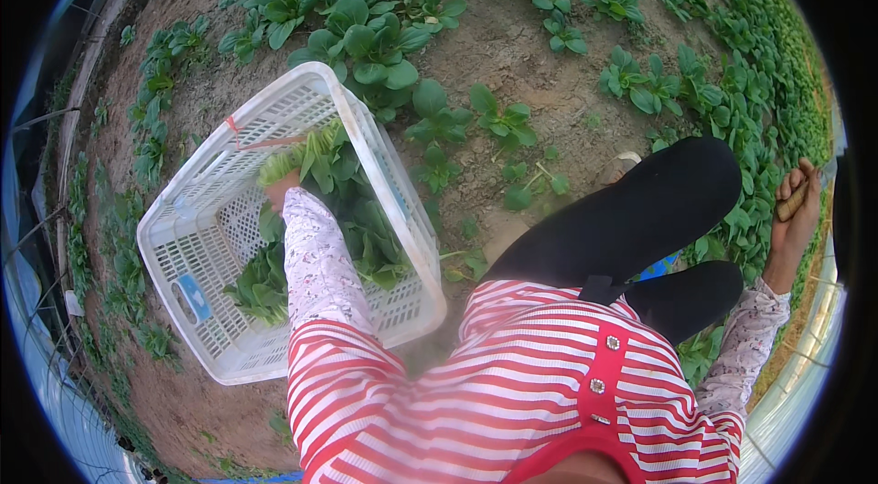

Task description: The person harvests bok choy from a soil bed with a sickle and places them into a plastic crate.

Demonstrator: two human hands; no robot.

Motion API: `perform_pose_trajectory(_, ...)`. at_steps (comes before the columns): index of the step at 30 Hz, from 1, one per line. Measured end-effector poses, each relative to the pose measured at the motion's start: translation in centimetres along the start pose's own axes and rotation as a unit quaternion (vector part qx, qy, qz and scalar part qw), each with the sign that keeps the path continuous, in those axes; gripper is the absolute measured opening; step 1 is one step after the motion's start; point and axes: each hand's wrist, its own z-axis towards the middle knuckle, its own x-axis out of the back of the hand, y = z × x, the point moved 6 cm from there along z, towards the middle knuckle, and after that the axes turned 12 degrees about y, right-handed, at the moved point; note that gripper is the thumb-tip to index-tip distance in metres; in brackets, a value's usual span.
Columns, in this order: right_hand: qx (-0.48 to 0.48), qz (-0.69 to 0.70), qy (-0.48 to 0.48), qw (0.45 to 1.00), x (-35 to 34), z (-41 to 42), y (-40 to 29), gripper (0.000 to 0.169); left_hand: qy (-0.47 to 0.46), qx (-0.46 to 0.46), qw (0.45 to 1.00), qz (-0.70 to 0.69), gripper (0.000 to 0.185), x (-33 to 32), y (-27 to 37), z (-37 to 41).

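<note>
My left hand (282, 192) is inside a white plastic crate (429, 278), closed around a bunch of leafy greens (276, 170) whose pale cut stems show above the fingers. The fingers are partly hidden by the stems and the patterned sleeve. More cut greens (370, 237) lie in the crate against its right-hand wall, and others lie lower down beside my forearm. Out at the far right, my right hand (796, 209) grips a short wooden handle (793, 203). Any blade on that handle cannot be made out.
Leafy plants (374, 45) grow in the soil (494, 52) beyond the crate. A dense green row (748, 93) runs along the right. My bent black-clad legs (638, 203) are between the crate and my right hand. Plastic sheeting (41, 353) and wire mesh border the left.
</note>
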Motion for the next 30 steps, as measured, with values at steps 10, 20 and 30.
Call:
perform_pose_trajectory(10,0.044,0.025,0.158,0.986,5.4,-7.0,-1.1,0.036,0.034,-0.259,0.965,0.02,0.088,-2.8,5.0,3.4)
perform_pose_trajectory(20,0.041,0.073,0.415,0.906,30.2,-13.8,2.2,0.032,0.176,-0.279,0.942,0.059,0.067,6.1,11.7,-2.7)
perform_pose_trajectory(30,-0.077,-0.085,0.499,0.859,44.6,-20.4,8.7,0.039,-0.04,-0.416,0.77,-0.482,0.044,17.9,31.8,-29.1)
